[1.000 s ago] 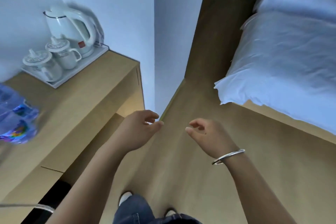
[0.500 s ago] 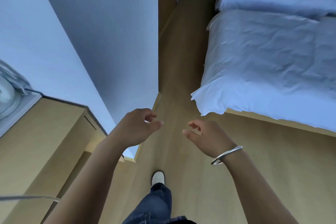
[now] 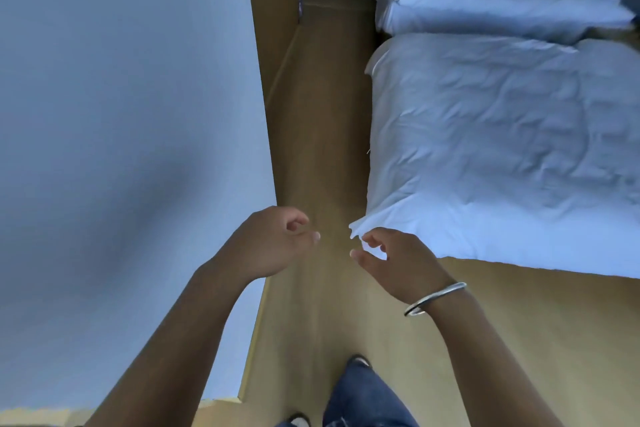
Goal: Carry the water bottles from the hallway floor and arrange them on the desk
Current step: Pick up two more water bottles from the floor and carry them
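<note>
Above the floor [image 3: 318, 156], both hands hover, loosely curled.

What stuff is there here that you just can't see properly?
All from the head view:
- Water bottles: none in view, nor is the desk.
- Far end of the floor: cut off by the top edge.
- Bed: runs past the right edge.
- Feet: mostly hidden by the jeans and the bottom edge.
- Left hand and right hand: both empty, fingers loosely curled; palms face away.
</note>
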